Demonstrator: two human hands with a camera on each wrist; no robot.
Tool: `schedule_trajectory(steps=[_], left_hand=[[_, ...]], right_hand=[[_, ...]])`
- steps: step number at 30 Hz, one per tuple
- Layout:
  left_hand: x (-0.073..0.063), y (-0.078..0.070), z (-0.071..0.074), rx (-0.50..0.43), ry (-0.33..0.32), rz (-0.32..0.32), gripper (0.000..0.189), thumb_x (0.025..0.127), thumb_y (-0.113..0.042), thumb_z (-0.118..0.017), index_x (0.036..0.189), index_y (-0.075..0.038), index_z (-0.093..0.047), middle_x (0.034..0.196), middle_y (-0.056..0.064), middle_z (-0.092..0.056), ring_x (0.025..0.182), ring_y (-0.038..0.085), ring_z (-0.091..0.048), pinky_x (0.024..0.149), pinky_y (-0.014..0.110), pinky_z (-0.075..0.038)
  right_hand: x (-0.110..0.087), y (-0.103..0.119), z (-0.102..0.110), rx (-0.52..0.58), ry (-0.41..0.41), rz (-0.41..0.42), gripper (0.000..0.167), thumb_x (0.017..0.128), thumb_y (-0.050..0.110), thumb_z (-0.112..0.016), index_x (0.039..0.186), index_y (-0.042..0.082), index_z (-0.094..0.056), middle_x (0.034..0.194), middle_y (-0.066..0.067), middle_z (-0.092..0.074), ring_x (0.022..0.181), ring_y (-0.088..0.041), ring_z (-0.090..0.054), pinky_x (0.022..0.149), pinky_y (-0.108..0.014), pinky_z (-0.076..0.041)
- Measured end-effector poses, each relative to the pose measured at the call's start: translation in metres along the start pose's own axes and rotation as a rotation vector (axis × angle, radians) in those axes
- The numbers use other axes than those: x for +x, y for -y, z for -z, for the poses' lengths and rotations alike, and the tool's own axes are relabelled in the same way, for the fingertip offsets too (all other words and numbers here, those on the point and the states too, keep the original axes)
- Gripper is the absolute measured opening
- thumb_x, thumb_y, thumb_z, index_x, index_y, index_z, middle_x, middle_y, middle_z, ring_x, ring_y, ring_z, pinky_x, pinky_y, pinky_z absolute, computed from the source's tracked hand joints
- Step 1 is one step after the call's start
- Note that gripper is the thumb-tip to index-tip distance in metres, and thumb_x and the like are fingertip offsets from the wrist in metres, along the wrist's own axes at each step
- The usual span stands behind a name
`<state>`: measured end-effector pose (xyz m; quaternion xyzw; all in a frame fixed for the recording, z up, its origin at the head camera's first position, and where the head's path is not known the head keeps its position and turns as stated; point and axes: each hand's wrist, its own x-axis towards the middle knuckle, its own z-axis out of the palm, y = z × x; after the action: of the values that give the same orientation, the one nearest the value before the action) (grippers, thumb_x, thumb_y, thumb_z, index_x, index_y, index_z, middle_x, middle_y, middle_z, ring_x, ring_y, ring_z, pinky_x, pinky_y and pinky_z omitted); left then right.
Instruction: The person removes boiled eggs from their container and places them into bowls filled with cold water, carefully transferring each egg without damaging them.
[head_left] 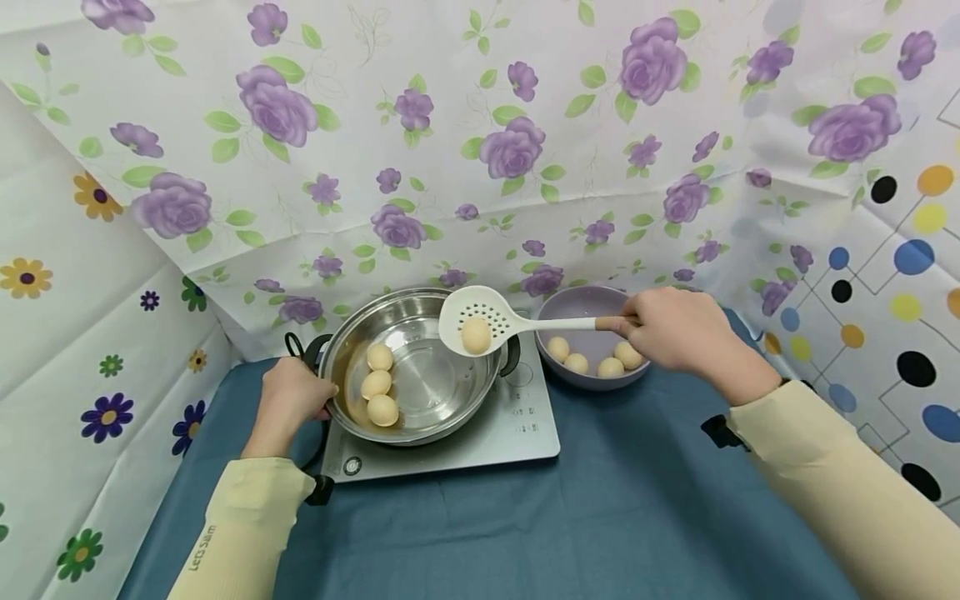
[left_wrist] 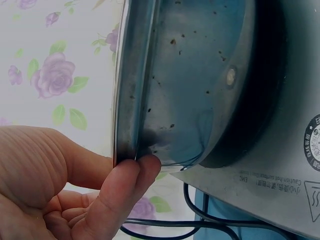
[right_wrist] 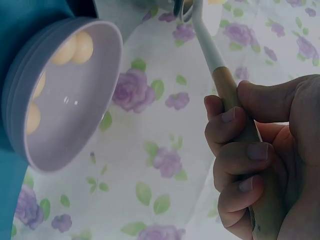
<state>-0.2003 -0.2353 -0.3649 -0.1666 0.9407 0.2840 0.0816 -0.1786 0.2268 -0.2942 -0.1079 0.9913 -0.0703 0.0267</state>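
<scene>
My left hand (head_left: 292, 396) pinches the near-left rim of a wide steel pan (head_left: 431, 379); in the left wrist view, thumb and fingers (left_wrist: 120, 185) meet at the pan's edge (left_wrist: 175, 100). Three pale yellow balls (head_left: 377, 384) lie along the pan's left side. My right hand (head_left: 675, 329) grips the wooden handle (right_wrist: 227, 82) of a white slotted skimmer (head_left: 555, 324). Its perforated head is over the pan's right rim, with one pale yellow ball (head_left: 476, 336) on it. Beneath the skimmer's handle stands a purple-grey bowl (head_left: 592, 384) with several similar balls (head_left: 611, 367).
The pan sits on a silver induction cooktop (head_left: 450, 467), whose controls are at the right. Black cables (left_wrist: 175, 222) run beside the cooktop. A blue cloth (head_left: 600, 508) covers the table. Patterned sheets (head_left: 450, 158) hang at the back and both sides.
</scene>
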Motion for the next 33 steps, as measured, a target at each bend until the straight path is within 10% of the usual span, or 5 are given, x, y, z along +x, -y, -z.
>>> schedule_trajectory(steps=[19, 33], left_hand=[[0.000, 0.000, -0.002, -0.012, -0.018, 0.002, 0.020, 0.079, -0.013, -0.060, 0.074, 0.004, -0.069, 0.051, 0.009, -0.064, 0.044, 0.016, -0.063, 0.047, 0.033, -0.051], [-0.002, -0.003, -0.001, 0.004, -0.022, 0.001, 0.020, 0.079, -0.012, -0.059, 0.077, 0.005, -0.069, 0.049, 0.007, -0.063, 0.044, 0.016, -0.063, 0.046, 0.031, -0.050]], right_hand=[[-0.014, -0.039, 0.001, 0.055, -0.016, -0.086, 0.040, 0.091, 0.057, -0.044, 0.087, 0.025, -0.068, 0.057, 0.000, -0.046, 0.047, -0.017, -0.040, 0.042, -0.031, -0.027], [-0.024, -0.076, -0.003, 0.053, -0.029, -0.173, 0.052, 0.090, 0.062, -0.040, 0.071, 0.019, -0.062, 0.056, -0.003, -0.045, 0.047, -0.020, -0.040, 0.042, -0.032, -0.027]])
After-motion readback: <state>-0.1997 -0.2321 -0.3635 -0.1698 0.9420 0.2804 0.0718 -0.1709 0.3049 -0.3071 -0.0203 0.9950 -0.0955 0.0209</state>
